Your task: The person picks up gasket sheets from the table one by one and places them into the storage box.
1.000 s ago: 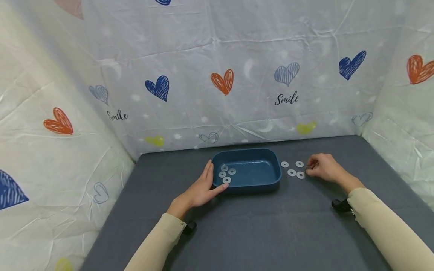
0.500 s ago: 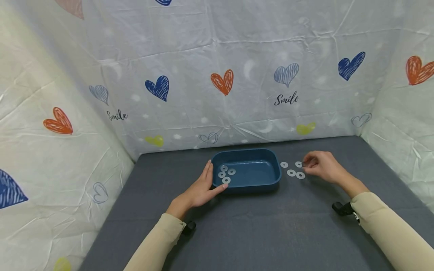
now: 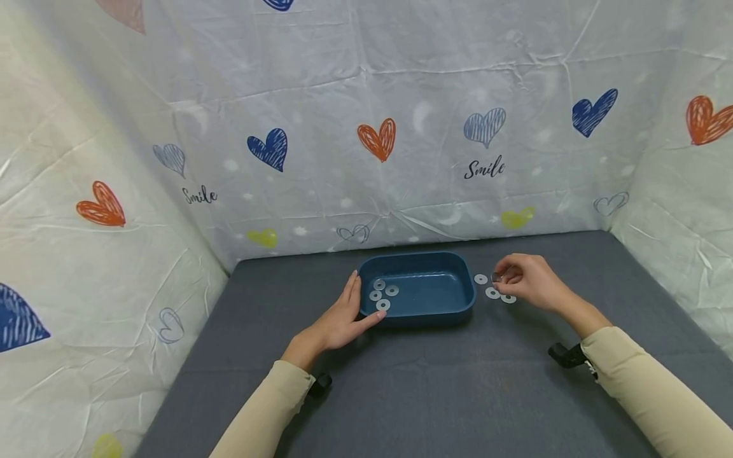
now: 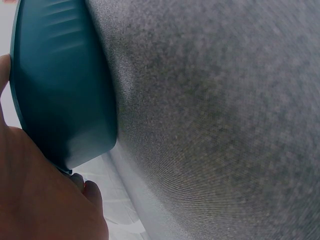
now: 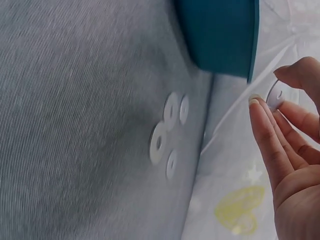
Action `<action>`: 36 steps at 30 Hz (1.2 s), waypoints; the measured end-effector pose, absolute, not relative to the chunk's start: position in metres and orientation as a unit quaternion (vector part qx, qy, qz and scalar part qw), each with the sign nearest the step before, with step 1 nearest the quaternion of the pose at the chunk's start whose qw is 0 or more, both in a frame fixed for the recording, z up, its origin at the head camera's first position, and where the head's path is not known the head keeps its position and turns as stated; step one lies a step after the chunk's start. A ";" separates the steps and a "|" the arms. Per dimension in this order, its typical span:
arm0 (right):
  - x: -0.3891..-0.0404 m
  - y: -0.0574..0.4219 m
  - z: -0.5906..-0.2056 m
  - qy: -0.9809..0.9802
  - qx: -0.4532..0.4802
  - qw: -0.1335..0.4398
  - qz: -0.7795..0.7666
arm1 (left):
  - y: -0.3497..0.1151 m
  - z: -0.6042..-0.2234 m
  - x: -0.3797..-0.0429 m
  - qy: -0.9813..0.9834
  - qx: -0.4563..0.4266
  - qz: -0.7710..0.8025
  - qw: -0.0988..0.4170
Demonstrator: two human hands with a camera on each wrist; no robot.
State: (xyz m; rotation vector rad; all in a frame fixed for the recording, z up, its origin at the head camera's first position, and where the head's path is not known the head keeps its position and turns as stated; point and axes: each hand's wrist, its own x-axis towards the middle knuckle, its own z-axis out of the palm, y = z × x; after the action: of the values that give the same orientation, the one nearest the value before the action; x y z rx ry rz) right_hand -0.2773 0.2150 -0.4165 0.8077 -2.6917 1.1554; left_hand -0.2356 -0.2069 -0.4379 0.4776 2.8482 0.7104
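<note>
A blue rectangular tray (image 3: pixel 417 315) stands near the back of the grey table, with several flat metal washers (image 3: pixel 383 305) in its left end. My left hand (image 3: pixel 338 320) rests with straight fingers against the tray's left end, thumb along the front rim. Above the table, right of the tray, my right hand (image 3: pixel 529 280) pinches one washer (image 5: pixel 274 95) between thumb and fingertips. Below and beside that hand, several more washers (image 5: pixel 158 143) lie flat on the table; in the head view the hand hides part of them.
Grey cloth (image 3: pixel 435 394) covers the table. White curtains printed with hearts (image 3: pixel 378 138) hang behind it and at both sides. A dark wrist camera (image 3: pixel 565 355) sits under the right sleeve, another (image 3: pixel 321 384) under the left.
My right hand has lifted a washer off the table and moved left with it, toward the tray, over the other washers. My left hand and the tray stay where they were.
</note>
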 end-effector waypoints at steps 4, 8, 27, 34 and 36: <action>-0.276 0.204 -0.416 -0.877 0.277 0.058 0.390 | -0.207 -0.439 -0.236 0.954 0.162 0.238 0.080; -0.277 0.194 -0.415 -0.871 0.284 0.061 0.395 | -0.208 -0.438 -0.235 0.954 0.162 0.239 0.082; -0.287 0.144 -0.415 -0.847 0.317 0.006 0.426 | -0.208 -0.439 -0.235 0.955 0.159 0.236 0.084; -0.296 0.122 -0.417 -0.848 0.331 0.006 0.414 | -0.208 -0.439 -0.235 0.956 0.157 0.231 0.087; -0.299 0.115 -0.419 -0.851 0.333 0.007 0.406 | -0.208 -0.439 -0.234 0.956 0.156 0.232 0.089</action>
State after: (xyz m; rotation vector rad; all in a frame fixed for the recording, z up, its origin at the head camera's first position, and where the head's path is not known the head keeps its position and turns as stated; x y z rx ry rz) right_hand -0.2993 0.1149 -0.4193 1.0413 -2.6620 1.2691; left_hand -0.2340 -0.2082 -0.4385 0.4644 2.8446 0.6896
